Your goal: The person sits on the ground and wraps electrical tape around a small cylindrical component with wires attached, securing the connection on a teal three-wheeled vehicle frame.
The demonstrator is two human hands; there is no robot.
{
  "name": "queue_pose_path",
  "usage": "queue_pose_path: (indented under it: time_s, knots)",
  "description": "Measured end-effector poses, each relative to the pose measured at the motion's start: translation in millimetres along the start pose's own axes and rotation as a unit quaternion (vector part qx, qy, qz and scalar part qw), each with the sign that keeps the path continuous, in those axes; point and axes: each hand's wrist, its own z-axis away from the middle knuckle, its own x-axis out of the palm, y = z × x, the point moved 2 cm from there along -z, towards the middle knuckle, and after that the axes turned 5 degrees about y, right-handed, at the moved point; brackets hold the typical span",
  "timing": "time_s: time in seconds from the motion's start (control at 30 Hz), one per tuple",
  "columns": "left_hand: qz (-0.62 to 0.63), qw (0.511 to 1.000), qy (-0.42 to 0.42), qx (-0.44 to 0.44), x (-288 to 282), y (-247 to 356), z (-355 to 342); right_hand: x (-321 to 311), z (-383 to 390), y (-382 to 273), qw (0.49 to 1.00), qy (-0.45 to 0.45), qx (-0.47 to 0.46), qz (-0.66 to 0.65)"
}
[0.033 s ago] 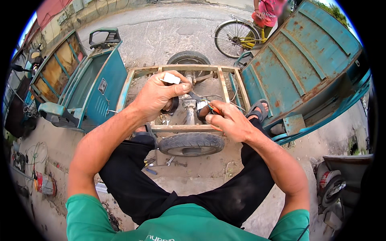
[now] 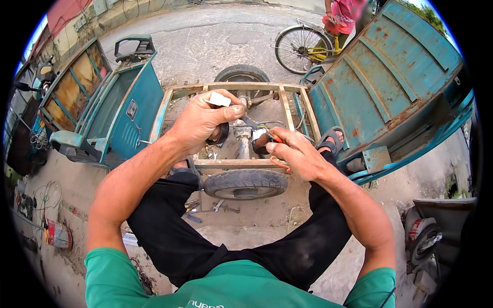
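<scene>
My left hand [image 2: 208, 118] is closed around what looks like a roll of black tape [image 2: 222, 134]. A small white block-like piece [image 2: 219, 99] shows above its thumb, its kind unclear. From that thumb a dark strip [image 2: 249, 121] runs toward thin coloured wires [image 2: 263, 127]. My right hand [image 2: 290, 151] pinches the wires near an orange one [image 2: 277, 139], part of which loops below the fingers. Both hands are over the bare metal frame [image 2: 285, 110] of a vehicle, above its axle [image 2: 243, 146].
Wheels [image 2: 245, 185] flank the frame on its near and far sides. A teal body panel [image 2: 128, 113] stands left, and a rusty teal cargo bed [image 2: 380, 77] is tipped up right. Hand tools [image 2: 218, 205] lie on the ground. Beyond, a person in pink [image 2: 344, 13] is beside a yellow bicycle [image 2: 308, 50].
My right hand has shifted very slightly, and more of the orange wire's loop shows beneath it. My left hand keeps its hold.
</scene>
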Motion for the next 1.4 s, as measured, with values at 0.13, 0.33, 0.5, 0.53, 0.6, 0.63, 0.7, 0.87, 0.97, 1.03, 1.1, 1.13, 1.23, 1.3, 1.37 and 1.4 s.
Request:
queue_pose_path:
  time_s: [0.13,0.33,0.5,0.53,0.6,0.63,0.7,0.87,0.97,1.03,1.1,1.13,1.23,1.3,1.37,1.4]
  knots:
    - [-0.01,1.0,0.004,-0.007,0,0,2,4,5,11,0.998,0.032,-0.057,0.014]
    - [-0.006,1.0,0.002,-0.011,-6,-7,0,10,1,8,0.988,0.046,-0.091,0.118]
    - [-0.005,0.999,-0.007,-0.047,-9,-18,-6,11,-1,14,0.985,0.043,-0.083,0.148]
    - [-0.005,0.998,-0.007,-0.057,-11,-21,-8,12,-2,14,0.984,0.04,-0.08,0.155]
    - [-0.004,0.997,-0.021,-0.079,-18,-31,-15,13,-3,14,0.987,0.042,-0.058,0.144]
    - [0.001,0.996,-0.018,-0.084,-21,-36,-18,13,-5,14,0.989,0.046,-0.042,0.134]
    - [0.003,0.995,-0.051,-0.086,-22,-39,-23,13,-7,20,0.994,0.065,-0.011,0.085]
    - [0.052,0.988,-0.058,-0.13,-8,-50,-26,10,-13,15,0.996,0.052,0.052,0.047]
    - [0.09,0.984,-0.076,-0.134,2,-55,-28,14,-15,16,0.997,0.03,0.058,0.028]
    - [0.102,0.981,-0.091,-0.134,11,-55,-27,15,-16,16,0.997,0.014,0.071,0.021]
    - [0.103,0.98,-0.127,-0.116,14,-58,-27,14,-16,13,0.995,-0.002,0.096,0.022]
    - [0.086,0.984,-0.13,-0.09,16,-59,-27,15,-16,16,0.996,0.016,0.086,-0.007]
    - [0.05,0.986,-0.154,-0.036,27,-51,-24,15,-13,21,0.993,0.07,0.07,-0.062]
    - [0.056,0.99,-0.127,-0.001,27,-48,-22,10,-11,20,0.99,0.097,0.078,-0.059]
    - [0.048,0.99,-0.131,0.022,20,-42,-22,4,-8,19,0.992,0.101,0.07,-0.042]
    - [0.004,0.99,-0.133,0.038,15,-39,-21,1,-6,16,0.992,0.102,0.065,-0.034]
